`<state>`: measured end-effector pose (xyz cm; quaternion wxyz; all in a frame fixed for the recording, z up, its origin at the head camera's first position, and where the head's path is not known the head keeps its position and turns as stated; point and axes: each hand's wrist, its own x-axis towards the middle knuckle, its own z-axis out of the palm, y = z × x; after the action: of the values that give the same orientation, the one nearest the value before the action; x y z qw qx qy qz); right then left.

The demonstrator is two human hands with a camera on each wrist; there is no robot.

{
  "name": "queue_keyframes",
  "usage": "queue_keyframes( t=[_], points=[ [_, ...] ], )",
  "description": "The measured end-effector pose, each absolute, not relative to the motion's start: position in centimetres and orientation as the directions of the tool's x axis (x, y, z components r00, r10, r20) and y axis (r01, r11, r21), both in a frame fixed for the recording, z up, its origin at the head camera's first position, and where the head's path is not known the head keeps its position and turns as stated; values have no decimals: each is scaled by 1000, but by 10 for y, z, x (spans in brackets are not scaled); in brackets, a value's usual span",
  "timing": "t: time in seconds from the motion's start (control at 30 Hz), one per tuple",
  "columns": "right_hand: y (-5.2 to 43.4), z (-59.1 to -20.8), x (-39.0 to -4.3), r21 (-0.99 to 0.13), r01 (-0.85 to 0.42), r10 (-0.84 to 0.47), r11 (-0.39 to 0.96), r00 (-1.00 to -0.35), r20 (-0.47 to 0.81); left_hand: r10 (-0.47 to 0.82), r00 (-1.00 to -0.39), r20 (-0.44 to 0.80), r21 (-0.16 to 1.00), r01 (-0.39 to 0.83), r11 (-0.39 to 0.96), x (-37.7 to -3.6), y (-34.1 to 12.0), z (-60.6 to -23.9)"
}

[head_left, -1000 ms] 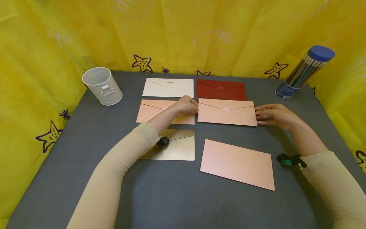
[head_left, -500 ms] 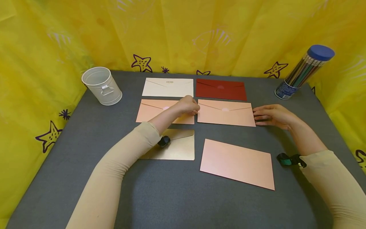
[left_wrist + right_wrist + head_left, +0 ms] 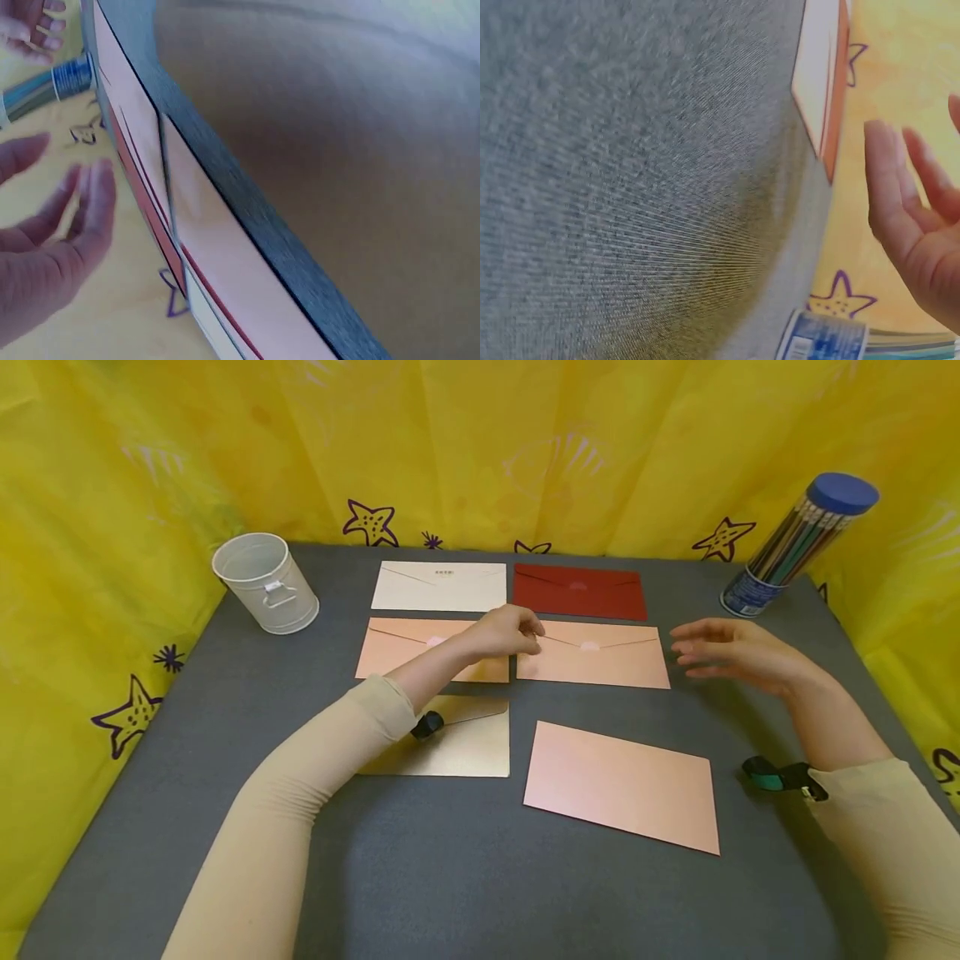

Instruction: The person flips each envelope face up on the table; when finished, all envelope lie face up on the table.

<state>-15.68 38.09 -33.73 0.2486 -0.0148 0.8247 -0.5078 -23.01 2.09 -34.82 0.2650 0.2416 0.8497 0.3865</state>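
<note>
Several envelopes lie in rows on the grey table [image 3: 225, 710]. My left hand [image 3: 504, 632] hovers with relaxed fingers over the gap between two pink envelopes, the left one [image 3: 405, 647] and the right one [image 3: 600, 658], holding nothing. In the left wrist view the same hand [image 3: 52, 240] shows straight, loose fingers. My right hand [image 3: 720, 652] is raised just right of the right pink envelope, fingers spread and apart from it; the right wrist view shows its open fingers [image 3: 907, 202].
A cream envelope [image 3: 438, 586] and a dark red one [image 3: 579, 592] lie in the back row. A gold envelope [image 3: 457, 739] and a large pink one [image 3: 622, 785] lie nearer. A white bucket [image 3: 266, 582] stands back left, a pencil tube [image 3: 795, 547] back right. Yellow curtain surrounds the table.
Both hands have let go of the right pink envelope's ends and lifted off it. The envelope slid slightly left, closer to its neighbour.
</note>
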Motion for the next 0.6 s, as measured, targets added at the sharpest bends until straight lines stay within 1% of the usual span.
queue_keyframes(
  t=[0.07,0.13,0.23,0.33,0.43,0.6],
  points=[
    [377,-334,-153,-840,196,-298,507,-874,-384,685,-692,-229,791,278,546,-224,25,-348],
    [372,-332,-150,-831,168,-327,530,-864,-384,747,-628,-217,791,336,512,-217,30,-348],
    [365,-331,-145,-812,117,-383,572,-837,-390,813,-532,-238,782,392,485,-206,37,-349],
    [356,-332,-141,-796,62,-436,603,-810,-393,845,-462,-268,755,443,483,-194,42,-351],
    [349,-337,-137,-788,0,-488,616,-784,-382,862,-417,-287,723,497,481,-185,47,-355],
    [339,-348,-131,-788,-67,-570,613,-728,-381,872,-384,-303,673,562,481,-173,50,-359]
  ],
)
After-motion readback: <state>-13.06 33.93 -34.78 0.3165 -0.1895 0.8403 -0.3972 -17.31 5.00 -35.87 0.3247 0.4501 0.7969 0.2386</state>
